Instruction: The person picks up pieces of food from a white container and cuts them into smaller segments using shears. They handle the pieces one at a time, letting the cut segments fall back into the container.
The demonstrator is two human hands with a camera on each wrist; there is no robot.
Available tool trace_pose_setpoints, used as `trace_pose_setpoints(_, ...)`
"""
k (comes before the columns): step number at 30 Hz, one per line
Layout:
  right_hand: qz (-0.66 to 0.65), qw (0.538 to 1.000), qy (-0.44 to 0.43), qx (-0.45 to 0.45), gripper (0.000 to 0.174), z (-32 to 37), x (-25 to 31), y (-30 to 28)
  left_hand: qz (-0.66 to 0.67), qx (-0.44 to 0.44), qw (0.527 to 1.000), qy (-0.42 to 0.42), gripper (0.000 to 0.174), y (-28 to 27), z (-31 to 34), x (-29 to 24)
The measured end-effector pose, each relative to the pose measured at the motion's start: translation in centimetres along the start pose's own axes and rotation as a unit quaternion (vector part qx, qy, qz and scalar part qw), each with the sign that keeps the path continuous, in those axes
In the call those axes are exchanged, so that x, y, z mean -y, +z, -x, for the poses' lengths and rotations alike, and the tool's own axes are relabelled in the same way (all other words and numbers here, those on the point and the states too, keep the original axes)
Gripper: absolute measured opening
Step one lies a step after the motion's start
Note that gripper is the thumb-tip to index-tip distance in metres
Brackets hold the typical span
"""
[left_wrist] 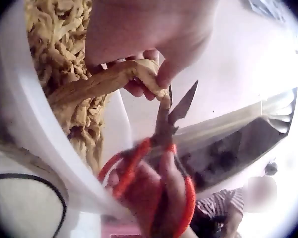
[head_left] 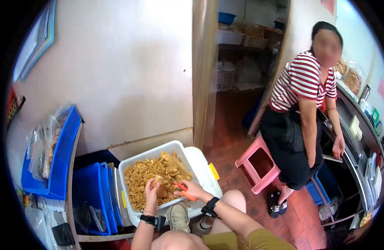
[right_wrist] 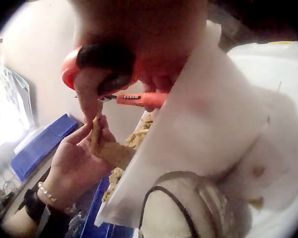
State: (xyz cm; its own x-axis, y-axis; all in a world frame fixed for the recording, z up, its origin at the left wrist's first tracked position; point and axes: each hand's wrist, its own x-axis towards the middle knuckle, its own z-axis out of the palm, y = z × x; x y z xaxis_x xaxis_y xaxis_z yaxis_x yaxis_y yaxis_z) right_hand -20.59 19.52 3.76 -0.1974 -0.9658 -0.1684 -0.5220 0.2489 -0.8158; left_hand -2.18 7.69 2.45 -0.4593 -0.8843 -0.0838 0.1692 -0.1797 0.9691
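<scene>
My left hand (head_left: 152, 195) pinches a long, creased yellow-brown food strip (left_wrist: 99, 82) between thumb and fingers, above a white tub (head_left: 150, 150). Cut pieces (head_left: 137, 179) of the same colour fill the tub, and longer uncut strips (head_left: 172, 160) lie at its far right side. In my right hand (head_left: 192, 189) are orange-handled scissors (left_wrist: 134, 171), fingers through the loops. Their blades stand apart in the left wrist view, right at the strip's pinched end. From the right wrist view, my right hand hides most of the scissors.
A white lidded box with a yellow latch (head_left: 214, 171) is beside the tub. My shoe (head_left: 178, 216) is close against the tub's near side. Blue bins (head_left: 90, 196) stand left. A seated person (head_left: 304, 91) and a pink stool (head_left: 262, 166) are at the right, near a doorway.
</scene>
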Motion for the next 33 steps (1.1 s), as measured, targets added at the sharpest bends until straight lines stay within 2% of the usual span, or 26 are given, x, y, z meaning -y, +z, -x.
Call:
trace_pose_setpoints(1,-0.012,1.000,0.009,-0.003,0.056,-0.1,-0.2,0.4,0.002,-0.007,1.000,-0.011,0.033,0.1,-0.2,-0.6)
trace_pose_setpoints(3,-0.023,0.999,0.012,-0.035,0.051,-0.1,-0.3,1.0,0.130,-0.060,0.990,-0.016,0.036,0.7,-0.1,-1.4)
trace_pose_setpoints(5,-0.059,0.998,0.007,-0.036,0.048,-0.9,-1.8,2.3,0.158,-0.035,0.986,-0.039,0.038,0.0,-0.1,-1.3)
trace_pose_setpoints(7,-0.109,0.991,-0.040,-0.062,0.050,-0.8,-1.5,2.6,0.146,-0.043,0.988,-0.035,0.039,-0.4,0.1,-0.5)
trace_pose_setpoints(9,-0.112,0.991,-0.041,-0.065,0.049,-0.4,0.0,2.1,0.138,-0.027,0.989,-0.051,0.038,-0.9,0.3,-0.2)
trace_pose_setpoints(10,-0.054,0.996,-0.029,-0.065,0.048,-0.3,-0.5,2.1,0.141,-0.045,0.987,-0.061,0.038,-0.8,0.5,-0.5)
trace_pose_setpoints(13,-0.084,0.993,-0.024,-0.076,0.051,-0.3,-0.8,2.4,0.131,-0.059,0.989,-0.047,0.036,-0.2,1.3,-1.8)
trace_pose_setpoints(17,-0.087,0.994,-0.006,-0.069,0.051,0.1,0.1,1.7,0.126,-0.019,0.991,-0.030,0.033,-0.7,1.1,-0.5)
trace_pose_setpoints(19,-0.015,0.994,-0.025,-0.104,0.052,0.2,-0.2,1.3,0.128,-0.018,0.991,-0.018,0.031,-0.6,1.4,-0.2)
trace_pose_setpoints(20,0.065,0.994,-0.003,-0.090,0.048,0.3,-0.1,0.7,0.126,-0.012,0.992,-0.016,0.034,-0.6,1.4,0.1)
trace_pose_setpoints(21,0.065,0.994,0.009,-0.083,0.048,0.5,0.1,0.4,0.128,-0.015,0.991,-0.029,0.034,-0.4,1.8,0.1)
trace_pose_setpoints(23,0.149,0.976,-0.060,-0.147,0.051,0.7,0.4,0.1,0.138,-0.037,0.990,-0.010,0.032,-0.1,1.8,0.1)
trace_pose_setpoints(24,0.155,0.975,-0.054,-0.149,0.052,0.6,0.2,0.2,0.142,-0.014,0.990,-0.007,0.034,-0.6,1.6,0.9)
trace_pose_setpoints(29,0.162,0.972,-0.042,-0.166,0.049,1.2,1.2,0.1,0.163,-0.019,0.986,-0.016,0.032,-0.5,1.4,0.3)
trace_pose_setpoints(32,0.174,0.977,0.022,-0.122,0.049,1.5,2.4,-0.5,0.143,-0.021,0.989,-0.016,0.033,-0.8,1.3,0.0)
trace_pose_setpoints(33,0.166,0.978,0.019,-0.123,0.049,1.7,2.6,-0.6,0.135,-0.018,0.990,-0.016,0.034,-0.8,1.2,0.0)
